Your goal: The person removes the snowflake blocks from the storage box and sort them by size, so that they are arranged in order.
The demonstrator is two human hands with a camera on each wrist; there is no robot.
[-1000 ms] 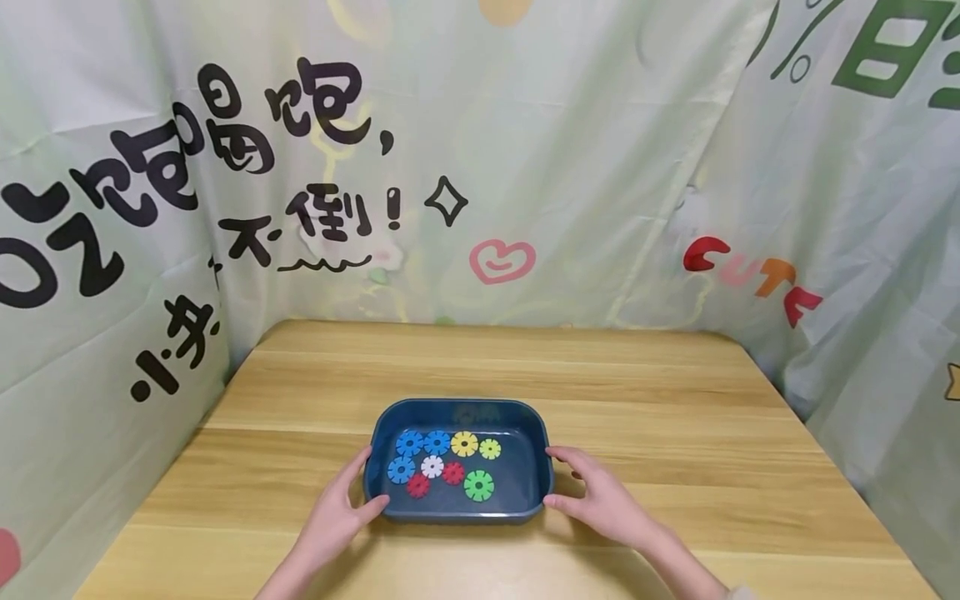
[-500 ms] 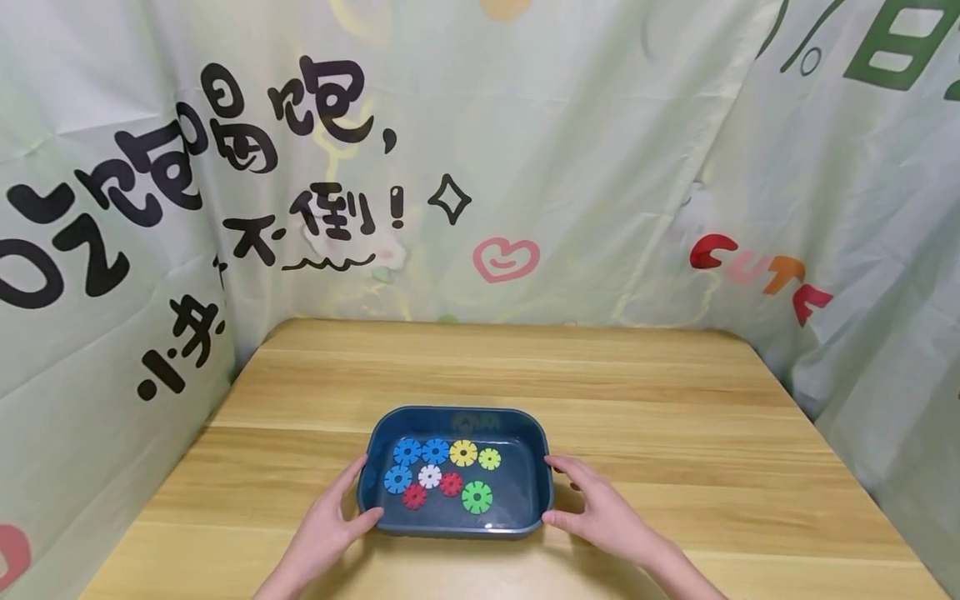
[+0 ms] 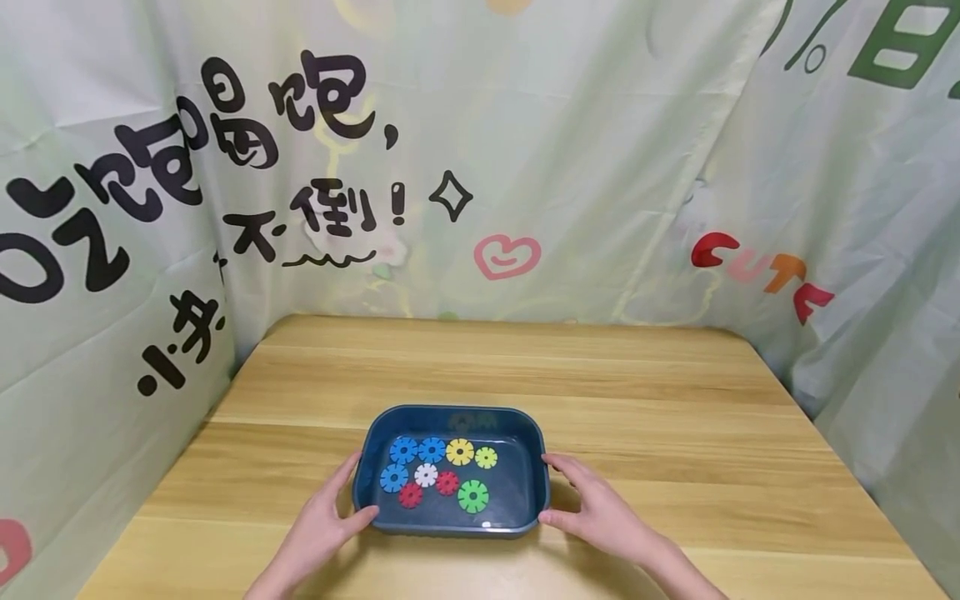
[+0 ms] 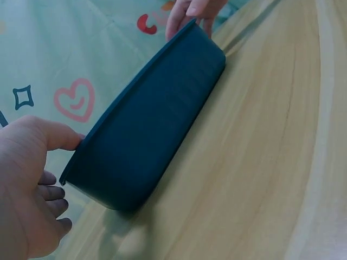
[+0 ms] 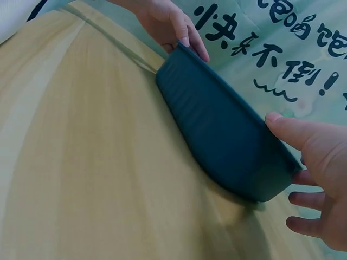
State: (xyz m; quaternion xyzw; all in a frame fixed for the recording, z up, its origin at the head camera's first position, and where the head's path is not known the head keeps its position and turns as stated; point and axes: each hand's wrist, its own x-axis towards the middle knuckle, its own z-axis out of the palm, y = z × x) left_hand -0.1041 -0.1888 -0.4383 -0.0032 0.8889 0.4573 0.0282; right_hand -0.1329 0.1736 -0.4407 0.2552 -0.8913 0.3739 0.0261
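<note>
A dark blue rectangular tray with rounded corners is near the front of the table. Inside it lie several notched plastic building discs: blue ones, a yellow one, a smaller yellow-green one, a white one, two red ones and a green one. My left hand holds the tray's left end, thumb on the front corner of the rim. At the opposite end, my right hand grips likewise, its lower fingers off the wall in the right wrist view.
The wooden table spreads out around the tray. Behind and on both sides hangs a pale printed curtain with black lettering, a pink heart and coloured letters.
Both hands and the tray have come slightly towards me, then a little left. The discs keep their places inside. The head view has also shifted slightly.
</note>
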